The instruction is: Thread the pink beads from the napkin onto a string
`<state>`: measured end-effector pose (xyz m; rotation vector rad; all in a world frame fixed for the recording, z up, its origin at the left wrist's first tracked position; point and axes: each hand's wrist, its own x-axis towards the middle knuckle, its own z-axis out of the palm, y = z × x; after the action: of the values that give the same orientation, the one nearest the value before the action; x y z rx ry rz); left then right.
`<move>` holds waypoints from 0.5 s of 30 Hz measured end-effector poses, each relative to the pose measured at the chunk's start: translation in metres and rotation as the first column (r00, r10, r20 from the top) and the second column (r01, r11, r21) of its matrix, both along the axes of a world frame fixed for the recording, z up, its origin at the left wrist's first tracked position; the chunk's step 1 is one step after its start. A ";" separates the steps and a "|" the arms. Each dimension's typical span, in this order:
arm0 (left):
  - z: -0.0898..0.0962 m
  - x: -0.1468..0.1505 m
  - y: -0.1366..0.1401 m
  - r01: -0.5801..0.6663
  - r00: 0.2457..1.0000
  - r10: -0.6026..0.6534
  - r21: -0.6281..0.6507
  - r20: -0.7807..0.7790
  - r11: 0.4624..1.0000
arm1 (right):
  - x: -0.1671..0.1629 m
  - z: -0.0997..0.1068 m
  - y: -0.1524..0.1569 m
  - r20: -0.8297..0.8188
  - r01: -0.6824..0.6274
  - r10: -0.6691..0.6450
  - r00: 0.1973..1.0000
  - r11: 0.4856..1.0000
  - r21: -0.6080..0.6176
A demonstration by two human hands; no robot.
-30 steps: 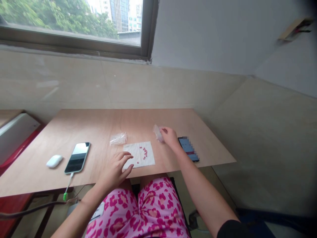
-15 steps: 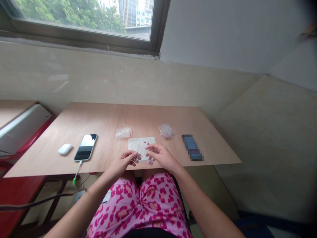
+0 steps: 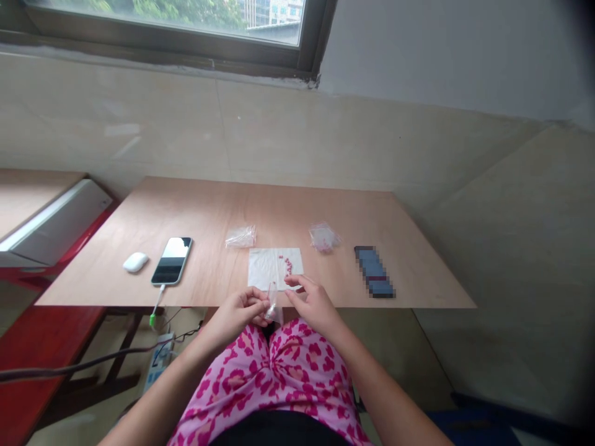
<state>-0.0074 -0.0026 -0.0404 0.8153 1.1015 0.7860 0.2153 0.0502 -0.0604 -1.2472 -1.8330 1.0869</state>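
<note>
My left hand (image 3: 248, 308) pinches a small clear plastic bag (image 3: 275, 308) by its left side, just over the table's front edge. Across from it, my right hand (image 3: 312, 301) has thumb and forefinger apart, close to the bag's right side; nothing shows between them. Behind both hands lies a white sheet (image 3: 261, 267), flat on the wood. Several tiny red-pink pieces (image 3: 288, 266) are scattered along its right half, some near my right fingertips. Whether anything small is inside the bag is hard to make out.
Beyond the sheet lie a clear plastic packet (image 3: 240, 236) and a pack of pink-edged bags (image 3: 324, 237). To the left are a phone (image 3: 171, 261) on a cable and a white earbud case (image 3: 136, 262). A blurred-out dark device (image 3: 374, 271) lies to the right.
A clear bag now shows plainly in my left hand. My right hand has come off the sheet, uncovering the row of red-pink pieces. The view has tilted down.
</note>
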 end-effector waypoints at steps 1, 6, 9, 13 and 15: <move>0.000 -0.002 0.001 0.013 1.000 -0.012 0.015 -0.004 1.000 | 0.000 0.000 0.000 0.016 -0.015 0.015 1.000 0.999 0.041; 0.001 -0.007 0.004 0.089 0.993 -0.081 0.103 -0.087 0.991 | -0.002 0.004 -0.003 0.021 -0.042 0.041 0.999 0.995 0.086; -0.002 -0.007 0.005 0.068 0.991 -0.056 0.095 -0.123 0.993 | -0.003 0.005 -0.003 0.016 -0.023 0.022 1.000 0.998 0.057; -0.006 -0.008 0.007 0.015 0.991 -0.005 0.070 -0.131 0.997 | 0.001 -0.001 0.003 0.003 0.064 -0.064 0.998 0.998 -0.028; -0.008 -0.008 0.008 -0.002 0.990 0.014 0.084 -0.137 0.996 | 0.003 -0.003 0.006 -0.028 0.085 -0.088 0.996 0.992 -0.089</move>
<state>-0.0155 0.0056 -0.0482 0.9477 1.2009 0.7966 0.2184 0.0557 -0.0638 -1.3393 -1.7076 1.1437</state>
